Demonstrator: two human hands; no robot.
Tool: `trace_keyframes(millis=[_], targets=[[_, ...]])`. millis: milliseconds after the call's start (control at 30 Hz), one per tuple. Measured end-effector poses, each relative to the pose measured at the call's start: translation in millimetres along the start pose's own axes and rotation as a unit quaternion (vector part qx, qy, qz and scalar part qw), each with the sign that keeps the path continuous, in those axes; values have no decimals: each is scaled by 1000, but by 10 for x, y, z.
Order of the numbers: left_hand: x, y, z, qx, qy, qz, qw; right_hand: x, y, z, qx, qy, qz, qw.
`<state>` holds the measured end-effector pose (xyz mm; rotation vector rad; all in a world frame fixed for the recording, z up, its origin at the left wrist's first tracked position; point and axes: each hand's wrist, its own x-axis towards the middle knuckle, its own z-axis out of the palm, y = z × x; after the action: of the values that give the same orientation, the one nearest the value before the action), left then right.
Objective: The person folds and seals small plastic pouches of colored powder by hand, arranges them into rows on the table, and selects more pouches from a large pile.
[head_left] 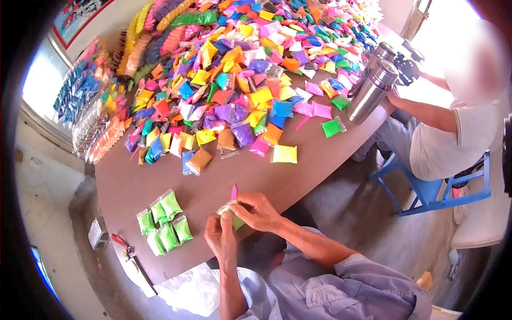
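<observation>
Near the table's front edge, my left hand (220, 234) and my right hand (258, 212) pinch a small light-green packet (238, 223) between them. Fingers cover much of it, so its top edge is partly hidden. Just beyond my fingertips a thin pink plastic piece (234, 192) shows against the brown tabletop; whether it touches my hand I cannot tell. To the left of my hands, several bright green packets (168, 237) in clear wrappers lie in two rough rows.
A large heap of colourful packets (234, 112) covers the far table (197, 186), with strips of packets (128, 48) at back left. Steel flasks (369, 93) stand on the right near a seated person (442, 133). A red-handled tool (120, 240) lies at the left edge.
</observation>
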<state>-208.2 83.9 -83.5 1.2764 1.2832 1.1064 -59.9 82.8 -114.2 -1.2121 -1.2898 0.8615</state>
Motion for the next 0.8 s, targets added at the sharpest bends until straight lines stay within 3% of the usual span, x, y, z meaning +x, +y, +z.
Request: trace_keyframes(millis=[133,200,267,300,433,600,700,800], targets=[[3,-114,-29,33,10,48,998,-68,-76,9,14,3,68,998],[10,-194,-23,35,13,51,998,-45,-6,31,42,18,36,998],[10,-94,-66,52,-4,49,997,-31,-130,13,51,-2,68,996],[-4,-170,-60,1,-11,42,999,-36,17,11,21,2,20,1000],[-52,-135,-45,-104,19,22,994,-21,2,13,39,-23,39,998],[-46,-235,-180,2,-9,57,998,-25,-71,59,11,-34,-13,999],[-51,-171,-239,22,3,80,997,-25,-138,61,17,-59,28,998],[-87,-129,-223,-23,7,81,996,-16,-158,56,-23,-49,3,999]])
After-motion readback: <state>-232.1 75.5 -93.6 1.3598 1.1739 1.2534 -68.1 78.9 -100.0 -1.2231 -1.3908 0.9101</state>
